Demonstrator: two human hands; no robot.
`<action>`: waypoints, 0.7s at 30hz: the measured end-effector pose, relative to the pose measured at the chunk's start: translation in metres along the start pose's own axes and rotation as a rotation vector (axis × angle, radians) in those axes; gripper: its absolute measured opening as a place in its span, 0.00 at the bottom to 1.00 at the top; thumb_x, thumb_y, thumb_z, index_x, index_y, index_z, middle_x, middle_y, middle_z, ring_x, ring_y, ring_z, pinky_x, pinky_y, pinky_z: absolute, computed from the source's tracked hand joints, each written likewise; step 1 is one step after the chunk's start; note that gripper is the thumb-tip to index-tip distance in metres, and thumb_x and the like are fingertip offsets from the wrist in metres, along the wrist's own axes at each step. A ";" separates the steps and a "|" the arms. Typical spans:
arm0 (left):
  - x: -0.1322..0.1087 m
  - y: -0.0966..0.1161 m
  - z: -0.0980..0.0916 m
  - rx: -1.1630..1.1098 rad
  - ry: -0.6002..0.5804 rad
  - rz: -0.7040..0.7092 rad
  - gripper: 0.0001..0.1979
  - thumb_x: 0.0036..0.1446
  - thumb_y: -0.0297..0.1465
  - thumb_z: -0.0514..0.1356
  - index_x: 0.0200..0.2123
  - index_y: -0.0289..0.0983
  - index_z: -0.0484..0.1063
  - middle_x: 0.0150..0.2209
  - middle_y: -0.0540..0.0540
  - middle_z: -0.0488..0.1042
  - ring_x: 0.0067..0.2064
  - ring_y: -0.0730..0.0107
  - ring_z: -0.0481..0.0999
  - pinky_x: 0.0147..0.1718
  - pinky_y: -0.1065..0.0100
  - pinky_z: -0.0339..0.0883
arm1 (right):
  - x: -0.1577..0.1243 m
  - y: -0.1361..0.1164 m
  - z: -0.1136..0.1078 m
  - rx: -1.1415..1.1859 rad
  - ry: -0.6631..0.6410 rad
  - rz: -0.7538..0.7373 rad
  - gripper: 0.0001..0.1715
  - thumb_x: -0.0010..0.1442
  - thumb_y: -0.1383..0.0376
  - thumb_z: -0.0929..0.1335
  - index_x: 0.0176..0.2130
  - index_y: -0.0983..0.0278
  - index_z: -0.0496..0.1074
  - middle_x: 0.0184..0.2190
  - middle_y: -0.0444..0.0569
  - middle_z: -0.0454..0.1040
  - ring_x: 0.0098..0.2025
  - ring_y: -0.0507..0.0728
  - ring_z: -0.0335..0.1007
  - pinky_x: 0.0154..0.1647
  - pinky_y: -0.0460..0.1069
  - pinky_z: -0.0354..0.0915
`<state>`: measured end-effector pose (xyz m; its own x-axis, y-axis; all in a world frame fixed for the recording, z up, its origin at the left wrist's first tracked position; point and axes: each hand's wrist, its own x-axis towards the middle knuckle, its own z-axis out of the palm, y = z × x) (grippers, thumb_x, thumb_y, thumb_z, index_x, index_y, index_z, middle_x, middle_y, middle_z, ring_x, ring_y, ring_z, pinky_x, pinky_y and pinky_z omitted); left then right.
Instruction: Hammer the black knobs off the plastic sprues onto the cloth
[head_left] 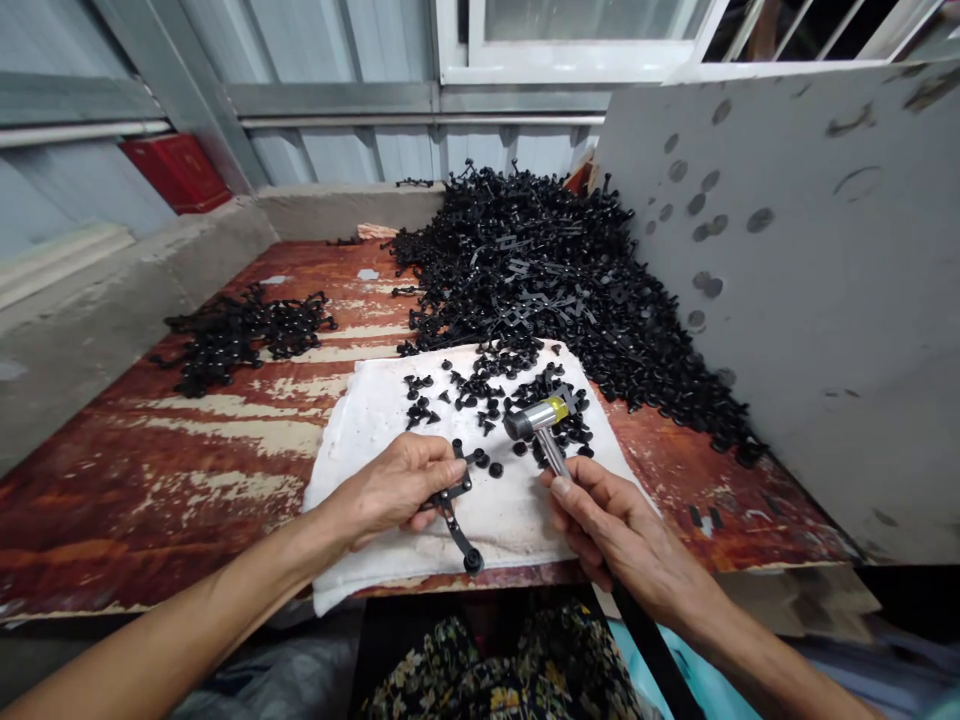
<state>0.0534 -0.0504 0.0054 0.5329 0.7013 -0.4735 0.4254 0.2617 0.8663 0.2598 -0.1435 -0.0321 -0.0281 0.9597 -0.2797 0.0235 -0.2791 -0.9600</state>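
Note:
My left hand (394, 485) pinches a black cross-shaped plastic part (456, 500) with round caps on its arms, holding it down on a white cloth pad (360, 420). My right hand (607, 520) grips the metal handle of a small hammer (538, 420) with a yellow band and a dark head, raised just above the pad to the right of the part. Several small black caps (487, 395) lie loose on the pad beyond both hands.
A big heap of black plastic parts (555, 270) fills the back right of the worn red board (187, 450). A smaller black pile (240, 335) lies at the left. A grey panel (810, 300) stands on the right; a concrete ledge (82, 320) runs along the left.

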 end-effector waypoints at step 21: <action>0.008 -0.002 -0.002 0.063 -0.020 -0.021 0.23 0.46 0.52 0.60 0.23 0.36 0.63 0.13 0.58 0.60 0.13 0.85 0.54 0.13 0.79 0.40 | 0.001 0.001 -0.004 0.053 -0.028 -0.001 0.22 0.61 0.46 0.65 0.33 0.61 0.61 0.20 0.34 0.57 0.14 0.43 0.47 0.11 0.39 0.51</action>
<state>0.0553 -0.0440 0.0006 0.5376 0.6823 -0.4953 0.4816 0.2337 0.8447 0.2633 -0.1425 -0.0333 -0.0565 0.9588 -0.2783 -0.0293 -0.2802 -0.9595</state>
